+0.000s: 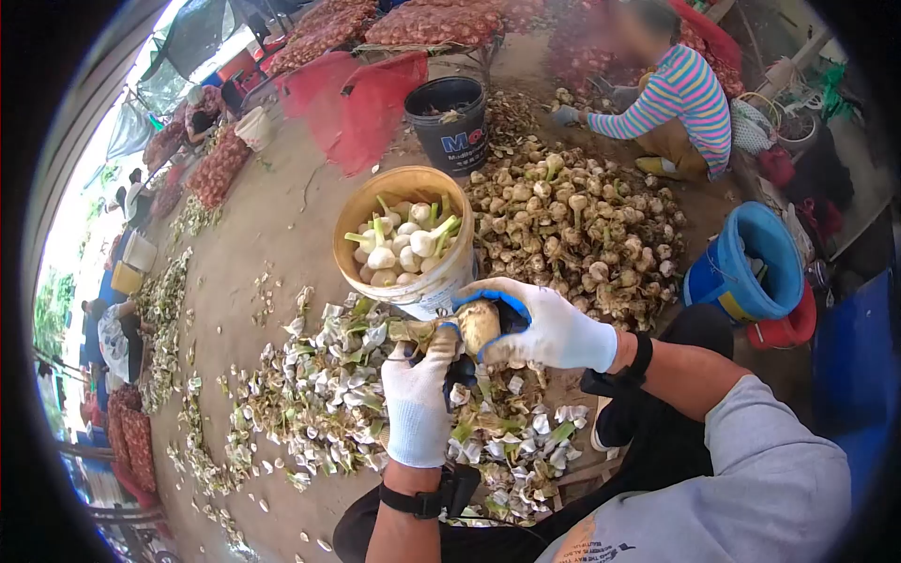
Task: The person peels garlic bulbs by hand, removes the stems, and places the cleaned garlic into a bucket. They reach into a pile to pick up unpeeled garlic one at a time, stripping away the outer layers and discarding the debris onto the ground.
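My left hand [419, 399] and my right hand [554, 324], both in white gloves with blue-coated fingers, meet in front of me at a brownish garlic bulb [481, 326]. The fingers of my right hand curl round the bulb from the right. From below, my left hand pinches at its left side, by the stem end; part of the bulb is hidden by my fingers. Just beyond, a tan bucket [349, 220] holds several peeled white garlic bulbs [408, 242], some with green stems. A heap of unpeeled garlic [582, 225] lies to the right of the bucket.
Garlic skins [328, 394] cover the ground below my hands. A black bucket [449, 127] stands behind the tan one, a blue bucket [751, 258] at right. A co-worker in a striped top [680, 103] crouches beyond the heap. Filled red net sacks [436, 23] lie behind.
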Available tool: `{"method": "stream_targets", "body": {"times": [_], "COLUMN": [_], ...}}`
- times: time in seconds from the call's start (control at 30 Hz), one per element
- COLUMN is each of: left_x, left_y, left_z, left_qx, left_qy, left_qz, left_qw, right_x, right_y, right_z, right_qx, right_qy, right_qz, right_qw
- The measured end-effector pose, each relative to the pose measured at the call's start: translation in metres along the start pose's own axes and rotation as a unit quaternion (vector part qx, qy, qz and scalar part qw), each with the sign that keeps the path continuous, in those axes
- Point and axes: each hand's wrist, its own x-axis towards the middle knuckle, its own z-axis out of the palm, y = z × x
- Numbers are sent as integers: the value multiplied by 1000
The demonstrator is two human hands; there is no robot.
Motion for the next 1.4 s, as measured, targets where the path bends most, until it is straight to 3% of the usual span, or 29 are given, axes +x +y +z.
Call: {"method": "stream_targets", "body": {"times": [0.07, 0.1, 0.17, 0.2, 0.37, 0.43, 0.57, 0.63, 0.73, 0.77, 0.83, 0.87, 0.9, 1.0, 1.03, 1.1, 1.17, 1.27, 1.3, 1.37, 1.4], "left_x": [-4, -5, -6, -6, -7, -3, -2, -2, -8, -8, -8, -7, -7, -12, -12, -11, -15, -12, -9, 0, 6], "left_y": [8, 9, 9, 6, -5, -8, -12, -11, -17, -17, -14, -12, -12, -12, -17, -25, -27, -32, -22, -8, -1], "left_z": [-1, -1, 0, -2, -3, -7, -11, -11, -18, -16, -10, -9, -9, 0, -2, -8, -2, -2, -3, -14, -30], "left_qx": [61, 61, 223, 264, 161, 109, 163, 89, 64, 66, -105, -86, -85, 152, 152, 356, 356, 155, 67, -42, 15], "left_qy": [-15, -16, -26, -31, -12, 0, -9, -10, -54, -58, -7, -6, -6, 16, 16, -14, -23, 21, 44, 161, 158], "left_qz": [13, 13, 164, 169, 112, 123, 144, 76, 128, 127, 63, 67, 67, 185, 183, 244, 252, 180, 143, 126, 121], "left_qw": [998, 998, 961, 949, 980, 986, 976, 993, 988, 988, 992, 994, 994, 971, 971, 902, 900, 971, 986, 978, 980], "right_x": [0, -1, -5, -7, -3, 2, -1, -1, -2, -3, 0, 5, 5, 6, 6, 5, 5, 8, 8, 13, 15], "right_y": [4, 3, 2, 8, 12, 1, -1, 6, 21, 27, 27, 27, 23, 13, 17, 26, 30, 56, 25, 32, 35], "right_z": [-2, -2, -1, 2, 0, 5, -2, -6, -16, -16, -16, -12, -11, -8, -9, -11, -11, -13, -21, -41, -51], "right_qx": [184, 184, 477, 492, 473, 327, 320, 317, 528, 529, 444, 245, 246, 176, 175, 273, 212, 302, 384, 370, 313], "right_qy": [7, 8, -15, -3, -8, 32, 7, 9, -40, -36, -43, 27, 27, 27, 27, 34, 59, 144, 154, 203, 195], "right_qz": [91, 92, 183, 211, 222, 148, 192, 186, 261, 260, 242, 217, 216, 179, 180, 216, 189, 236, 241, 222, 211], "right_qw": [979, 979, 859, 845, 853, 933, 928, 930, 807, 807, 862, 945, 944, 968, 967, 937, 957, 913, 878, 879, 905]}}
